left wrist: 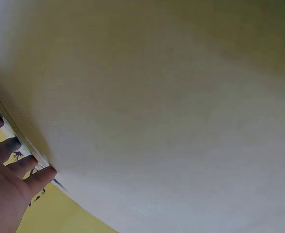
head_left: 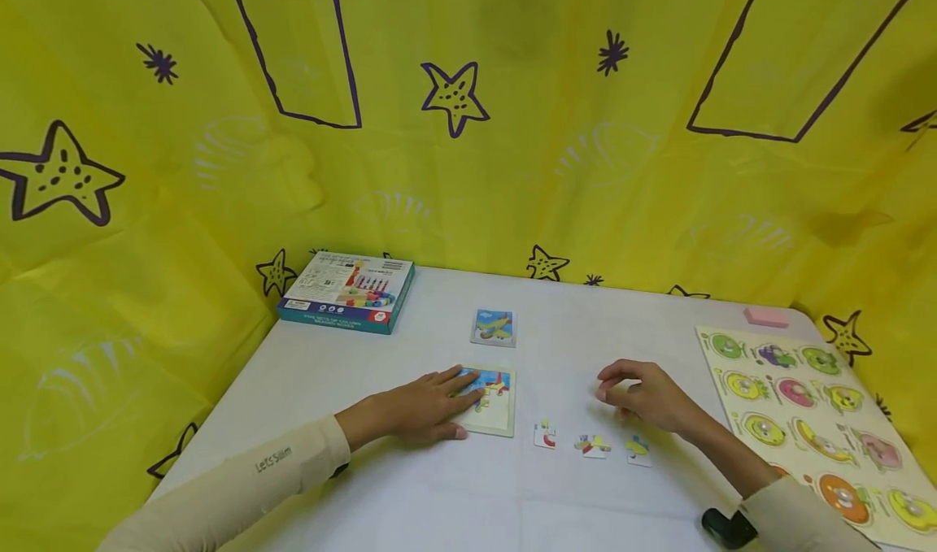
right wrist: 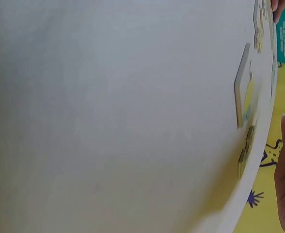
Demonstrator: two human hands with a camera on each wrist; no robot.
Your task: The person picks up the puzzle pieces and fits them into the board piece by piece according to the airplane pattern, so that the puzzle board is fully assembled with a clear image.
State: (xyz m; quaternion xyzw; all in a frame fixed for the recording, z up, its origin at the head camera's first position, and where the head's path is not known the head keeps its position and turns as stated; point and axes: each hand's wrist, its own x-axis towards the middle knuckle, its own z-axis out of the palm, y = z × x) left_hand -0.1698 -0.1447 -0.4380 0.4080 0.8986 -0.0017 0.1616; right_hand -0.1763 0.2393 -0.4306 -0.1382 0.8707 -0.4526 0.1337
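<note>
My left hand (head_left: 432, 406) lies flat with its fingers spread over the left side of a small square puzzle tray (head_left: 499, 420). Blue, red and yellow pieces fill the tray's upper part, partly hidden by the fingers. To the right of it, my right hand (head_left: 647, 391) hovers over the white table, fingers loosely bent, nothing visible in them. Just below and left of that hand lie loose puzzle pieces: a white and red one (head_left: 545, 435), a yellow and red one (head_left: 593, 445) and a yellow and blue one (head_left: 638, 449). The right wrist view shows a dark-edged piece (right wrist: 246, 151) in the hand's shadow.
Behind the tray is a small card (head_left: 494, 328) picturing a yellow plane. A flat boxed set (head_left: 347, 290) sits at the back left. A fruit picture board (head_left: 786, 422) covers the right side, a pink block (head_left: 766, 317) behind it. Yellow cloth (head_left: 468, 170) hangs behind the table.
</note>
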